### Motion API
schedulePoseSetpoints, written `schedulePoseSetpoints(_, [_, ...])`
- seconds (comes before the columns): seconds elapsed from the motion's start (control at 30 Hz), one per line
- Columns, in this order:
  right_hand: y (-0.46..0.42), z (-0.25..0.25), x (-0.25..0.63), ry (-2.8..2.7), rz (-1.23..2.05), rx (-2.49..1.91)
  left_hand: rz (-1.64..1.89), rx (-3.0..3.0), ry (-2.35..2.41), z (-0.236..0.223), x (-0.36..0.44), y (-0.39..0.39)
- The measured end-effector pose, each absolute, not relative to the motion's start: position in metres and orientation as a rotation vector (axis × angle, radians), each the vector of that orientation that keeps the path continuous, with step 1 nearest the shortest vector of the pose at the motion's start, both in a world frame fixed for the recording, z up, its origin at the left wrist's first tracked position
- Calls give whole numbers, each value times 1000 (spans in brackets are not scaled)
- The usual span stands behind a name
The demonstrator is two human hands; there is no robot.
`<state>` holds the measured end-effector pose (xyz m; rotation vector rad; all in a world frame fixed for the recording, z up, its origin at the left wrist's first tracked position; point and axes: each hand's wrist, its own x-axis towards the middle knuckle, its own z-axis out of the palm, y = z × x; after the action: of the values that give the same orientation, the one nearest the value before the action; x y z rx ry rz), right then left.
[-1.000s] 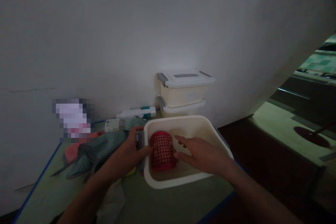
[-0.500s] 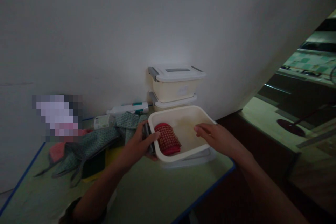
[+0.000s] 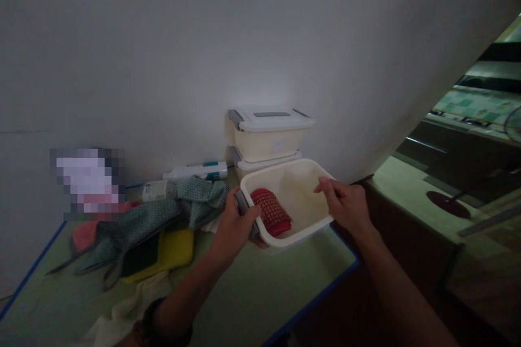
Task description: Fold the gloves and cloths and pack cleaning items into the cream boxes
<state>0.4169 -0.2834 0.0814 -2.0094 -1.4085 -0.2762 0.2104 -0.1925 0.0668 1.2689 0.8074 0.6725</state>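
Observation:
A cream plastic storage bin [image 3: 303, 200] is tilted toward me over the front of the table, its lid off. My left hand [image 3: 240, 222] grips its left end, thumb over the rim and fingers around the grey latch side. Inside, against the left wall, lies a rolled red cloth item [image 3: 272, 212] with a small checked pattern. My right hand [image 3: 350, 203] is closed at the right end of the bin, fingers curled over the rim; its fingertips are partly hidden. Behind the bin stand two stacked lidded bins, the upper bin [image 3: 271, 143] with grey latches.
Left on the table [image 3: 260, 287] lie a grey-green apron-like cloth [image 3: 150, 217], a yellow and dark green piece [image 3: 177, 249], a pale cloth [image 3: 130, 303], a clear container [image 3: 158, 191] and a white bottle [image 3: 197, 171]. A wall stands behind; the table edge drops off at right.
The bin has shifted right and slightly up, with my left hand on it. My right hand has moved from over the bin's inside to its right rim.

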Motion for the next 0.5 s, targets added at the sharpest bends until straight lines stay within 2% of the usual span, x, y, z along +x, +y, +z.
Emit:
schedulePoseSetpoints(0.27, [-273,81,393,-1514,-296,-2180,486,1298,780,64,200,-173])
schedulePoseSetpoints(0.37, [-261,92,369,-1667,-134,-2177,363,1320,749,64,191,-172])
schedulePoseSetpoints(0.5, [-251,99,315,-1775,66,-1950,267,1595,737,78,146,-158])
